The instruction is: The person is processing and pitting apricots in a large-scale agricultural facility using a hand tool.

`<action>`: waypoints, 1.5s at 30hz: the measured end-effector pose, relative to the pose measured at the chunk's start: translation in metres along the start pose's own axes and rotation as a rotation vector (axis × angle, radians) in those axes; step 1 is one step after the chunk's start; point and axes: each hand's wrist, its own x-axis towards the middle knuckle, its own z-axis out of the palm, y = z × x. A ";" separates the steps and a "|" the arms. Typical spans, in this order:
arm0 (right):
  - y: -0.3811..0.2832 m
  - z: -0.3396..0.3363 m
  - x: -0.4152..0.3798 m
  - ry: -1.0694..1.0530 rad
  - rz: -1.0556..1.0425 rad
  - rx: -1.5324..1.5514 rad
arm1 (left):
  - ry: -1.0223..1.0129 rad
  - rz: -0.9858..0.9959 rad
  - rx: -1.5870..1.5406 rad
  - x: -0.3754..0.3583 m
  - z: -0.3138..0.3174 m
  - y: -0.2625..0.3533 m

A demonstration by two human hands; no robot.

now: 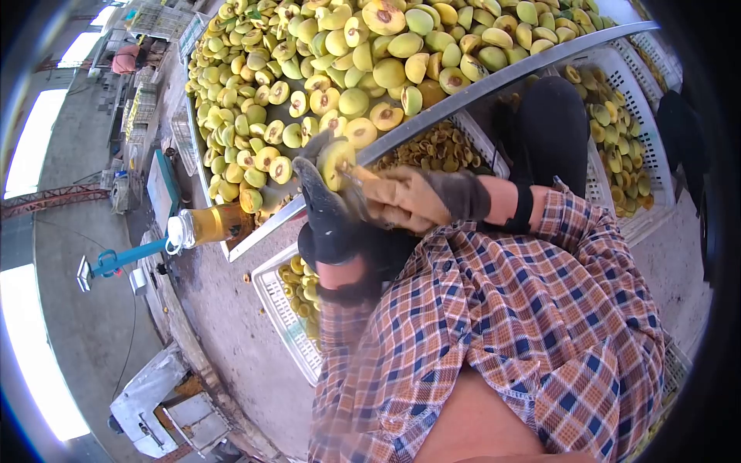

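My left hand (333, 207), in a dark rubber glove, holds a halved yellow-green peach (336, 165) with its cut face turned toward my other hand. My right hand (407, 202) wears a tan glove and closes around a small tool (361, 176) whose tip meets the peach. Motion blurs the tool, and I cannot tell its exact kind. Just beyond both hands, many peach halves (353, 102) lie heaped on a metal-edged table (494, 81), several showing brown-red centres.
Under the table edge is a crate of brown scraps (436, 148). White plastic crates of peach pieces stand at right (656, 158) and at lower left (270, 282). A jar of amber liquid (210, 225) with a white lid is beside the table's left corner, near a blue platform scale (127, 256).
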 end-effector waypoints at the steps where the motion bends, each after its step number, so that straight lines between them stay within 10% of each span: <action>1: 0.009 0.005 0.000 -0.004 -0.046 -0.075 | 0.043 0.058 0.125 -0.001 -0.002 -0.008; 4: 0.021 0.000 0.011 -0.109 0.213 0.239 | 0.140 0.008 0.061 -0.009 -0.016 -0.027; 6: -0.007 0.008 -0.008 -0.174 0.243 0.108 | 0.051 -0.313 -0.684 -0.004 -0.008 -0.007; 10: 0.027 -0.019 0.009 -0.711 0.402 0.825 | -0.128 0.598 0.788 0.000 -0.045 -0.039; 13: 0.039 -0.024 0.017 -0.910 0.469 0.975 | -0.070 -0.099 -0.247 -0.006 -0.022 -0.020; 17: 0.009 0.001 0.004 -0.070 -0.188 -0.721 | 0.135 0.190 0.105 0.000 -0.050 -0.048; 19: 0.011 -0.014 -0.003 0.027 -0.039 -0.774 | 0.258 0.293 0.466 -0.010 -0.084 -0.043; 22: 0.041 -0.060 -0.004 0.190 0.157 -0.670 | 0.545 -0.108 0.330 -0.064 -0.136 0.022; 24: 0.044 -0.073 0.004 0.270 0.219 -0.532 | 0.412 0.336 1.530 -0.084 -0.207 0.001; 36: 0.003 -0.059 -0.027 0.351 0.332 -0.158 | 0.028 -0.236 1.123 0.089 -0.181 -0.108; 40: 0.022 -0.069 -0.023 0.208 0.287 -0.002 | 0.326 -0.378 -0.299 0.071 -0.148 -0.097; 45: 0.024 -0.039 -0.021 0.024 0.176 -0.004 | 0.156 -0.293 -0.874 0.028 -0.079 -0.051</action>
